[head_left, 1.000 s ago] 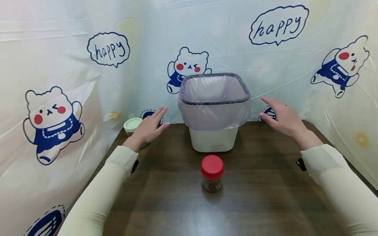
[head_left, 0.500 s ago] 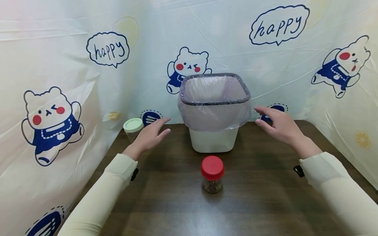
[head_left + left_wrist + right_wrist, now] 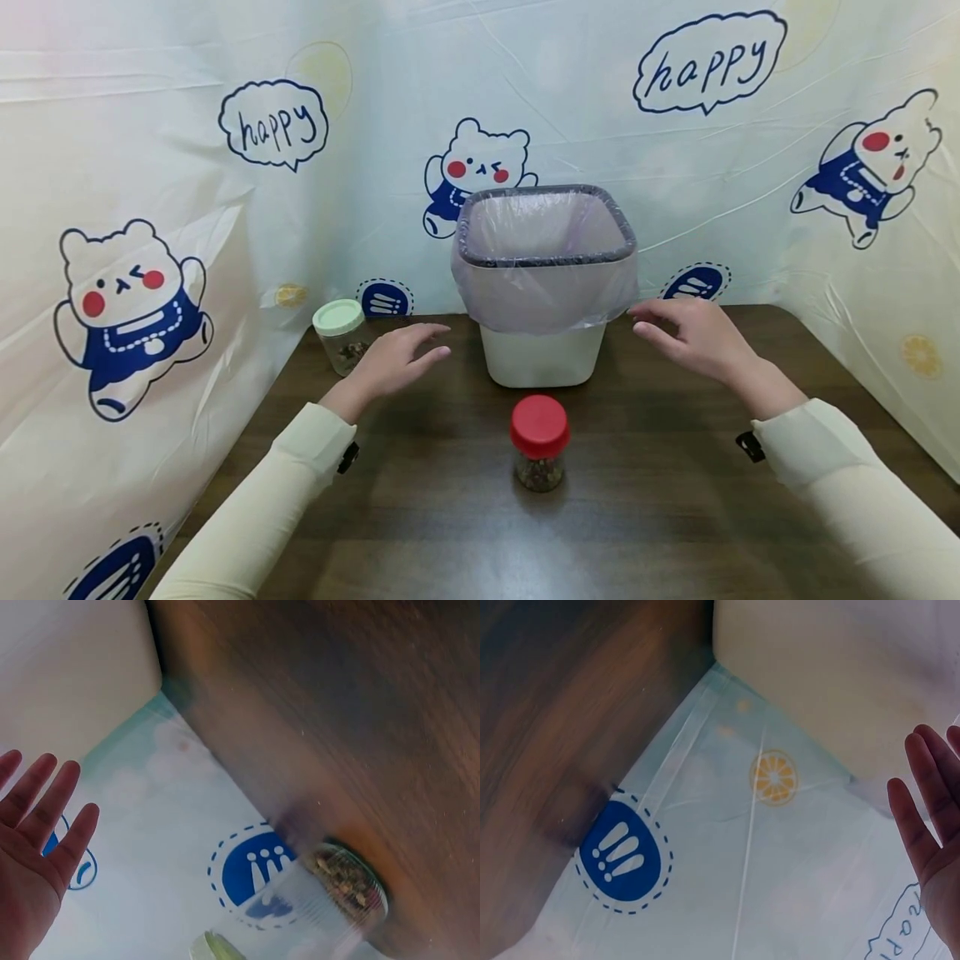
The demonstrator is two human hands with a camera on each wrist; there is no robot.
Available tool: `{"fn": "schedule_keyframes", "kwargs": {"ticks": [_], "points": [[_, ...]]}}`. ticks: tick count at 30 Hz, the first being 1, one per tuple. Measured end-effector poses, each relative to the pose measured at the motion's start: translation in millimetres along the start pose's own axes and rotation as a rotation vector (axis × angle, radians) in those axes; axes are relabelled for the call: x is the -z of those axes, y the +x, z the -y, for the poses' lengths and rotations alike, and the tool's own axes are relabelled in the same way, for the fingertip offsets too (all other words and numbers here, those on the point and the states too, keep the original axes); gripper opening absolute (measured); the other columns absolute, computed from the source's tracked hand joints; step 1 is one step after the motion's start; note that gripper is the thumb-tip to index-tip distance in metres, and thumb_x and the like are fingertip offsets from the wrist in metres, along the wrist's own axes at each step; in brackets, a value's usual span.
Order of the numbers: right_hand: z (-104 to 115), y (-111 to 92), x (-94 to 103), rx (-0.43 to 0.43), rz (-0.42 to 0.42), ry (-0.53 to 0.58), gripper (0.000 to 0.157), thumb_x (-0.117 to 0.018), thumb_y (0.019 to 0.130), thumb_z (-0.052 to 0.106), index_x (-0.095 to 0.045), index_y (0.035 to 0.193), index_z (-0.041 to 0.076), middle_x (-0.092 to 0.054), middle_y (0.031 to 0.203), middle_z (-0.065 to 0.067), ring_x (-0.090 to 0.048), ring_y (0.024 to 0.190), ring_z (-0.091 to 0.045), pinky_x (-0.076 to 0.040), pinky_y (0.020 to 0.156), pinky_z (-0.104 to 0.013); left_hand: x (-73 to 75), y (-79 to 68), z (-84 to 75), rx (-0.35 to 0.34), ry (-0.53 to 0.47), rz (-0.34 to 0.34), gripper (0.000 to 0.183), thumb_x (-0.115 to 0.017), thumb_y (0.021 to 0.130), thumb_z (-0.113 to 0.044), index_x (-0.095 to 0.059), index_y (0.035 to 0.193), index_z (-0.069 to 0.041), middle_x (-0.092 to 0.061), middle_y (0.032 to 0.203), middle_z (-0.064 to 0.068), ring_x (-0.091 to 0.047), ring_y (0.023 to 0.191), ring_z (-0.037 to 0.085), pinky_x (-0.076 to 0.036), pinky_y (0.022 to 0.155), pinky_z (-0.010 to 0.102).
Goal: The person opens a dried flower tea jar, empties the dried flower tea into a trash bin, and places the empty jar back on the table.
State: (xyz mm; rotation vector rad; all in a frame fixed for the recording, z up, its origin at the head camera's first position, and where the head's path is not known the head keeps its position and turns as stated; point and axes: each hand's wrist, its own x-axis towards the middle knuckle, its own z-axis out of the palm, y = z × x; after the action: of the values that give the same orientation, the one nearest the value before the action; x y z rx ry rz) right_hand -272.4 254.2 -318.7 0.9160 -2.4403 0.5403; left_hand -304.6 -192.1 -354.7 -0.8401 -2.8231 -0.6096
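Observation:
My left hand (image 3: 393, 360) hovers over the table at the left, fingers loosely extended and holding nothing. Just behind it stands a clear jar with a pale green lid (image 3: 338, 316), dried bits inside; the left wrist view shows its contents (image 3: 346, 883) near the bottom. On the right, my right hand (image 3: 697, 337) is held out with relaxed fingers, its fingertips close to the side of a white trash can (image 3: 543, 357). A translucent bag (image 3: 547, 296) lines the can and folds over its rim. In front of the can sits a red-lidded jar (image 3: 540, 427) with dried contents, between the hands.
The dark wooden table (image 3: 480, 533) spreads beneath everything. A printed curtain (image 3: 375, 208) with bears and "happy" bubbles hangs along the back and both sides, right behind the trash can.
Both hands have lowered and come inward, closer to the trash can's sides. More of the green-lidded jar shows behind the left hand. The jars and the can have stayed put.

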Motion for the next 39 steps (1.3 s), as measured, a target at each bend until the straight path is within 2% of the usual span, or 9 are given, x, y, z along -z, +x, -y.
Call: {"fn": "schedule_keyframes", "kwargs": {"ticks": [8, 15, 23, 30, 34, 39], "points": [[8, 1, -5.0, 0.059, -0.012, 0.016, 0.019, -0.067, 0.092, 0.021, -0.071, 0.108, 0.010, -0.072, 0.096, -0.001, -0.066, 0.082, -0.016, -0.052, 0.071, -0.042, -8.6, -2.1, -9.4, -0.038, -0.040, 0.011, 0.046, -0.053, 0.098, -0.045, -0.059, 0.132, -0.014, -0.059, 0.131, 0.003, -0.056, 0.117, 0.021, -0.041, 0.101, 0.044], [16, 3, -10.3, 0.090, 0.005, 0.043, 0.019, -0.069, 0.090, 0.019, -0.071, 0.107, 0.010, -0.072, 0.095, 0.000, -0.067, 0.081, -0.016, -0.053, 0.072, -0.041, -18.2, -3.9, -15.1, -0.114, -0.082, 0.051, 0.051, -0.050, 0.098, -0.051, -0.059, 0.132, -0.014, -0.060, 0.130, 0.001, -0.056, 0.115, 0.018, -0.043, 0.099, 0.042], [26, 7, -18.8, 0.146, 0.010, 0.092, 0.022, -0.072, 0.088, 0.018, -0.071, 0.107, 0.009, -0.072, 0.093, -0.001, -0.068, 0.081, -0.015, -0.054, 0.069, -0.039, -28.9, -7.0, -25.6, -0.156, -0.133, 0.106, 0.046, -0.060, 0.095, -0.041, -0.059, 0.131, -0.012, -0.061, 0.128, 0.003, -0.057, 0.115, 0.022, -0.044, 0.097, 0.043], [39, 9, -26.4, 0.193, 0.015, 0.134, 0.024, -0.073, 0.087, 0.021, -0.070, 0.108, 0.009, -0.071, 0.094, 0.001, -0.066, 0.080, -0.013, -0.053, 0.063, -0.031, -39.3, -12.2, -32.5, -0.172, -0.206, 0.173, 0.052, -0.064, 0.093, -0.041, -0.057, 0.134, -0.010, -0.058, 0.132, 0.002, -0.055, 0.118, 0.025, -0.046, 0.095, 0.044], [46, 10, -30.0, 0.221, 0.022, 0.151, 0.025, -0.071, 0.089, 0.025, -0.070, 0.108, 0.009, -0.071, 0.096, 0.003, -0.065, 0.081, -0.010, -0.053, 0.065, -0.031, -46.0, -14.4, -36.9, -0.202, -0.216, 0.194, 0.053, -0.066, 0.091, -0.041, -0.056, 0.135, -0.011, -0.057, 0.133, 0.000, -0.054, 0.119, 0.022, -0.044, 0.097, 0.044], [54, 12, -32.9, 0.253, 0.034, 0.188, 0.029, -0.070, 0.091, 0.031, -0.070, 0.110, 0.008, -0.071, 0.099, 0.002, -0.066, 0.084, -0.014, -0.054, 0.071, -0.033, -54.0, -14.9, -43.8, -0.240, -0.241, 0.201, 0.057, -0.067, 0.089, -0.044, -0.056, 0.135, -0.011, -0.058, 0.132, 0.003, -0.055, 0.117, 0.019, -0.043, 0.099, 0.041]]}}
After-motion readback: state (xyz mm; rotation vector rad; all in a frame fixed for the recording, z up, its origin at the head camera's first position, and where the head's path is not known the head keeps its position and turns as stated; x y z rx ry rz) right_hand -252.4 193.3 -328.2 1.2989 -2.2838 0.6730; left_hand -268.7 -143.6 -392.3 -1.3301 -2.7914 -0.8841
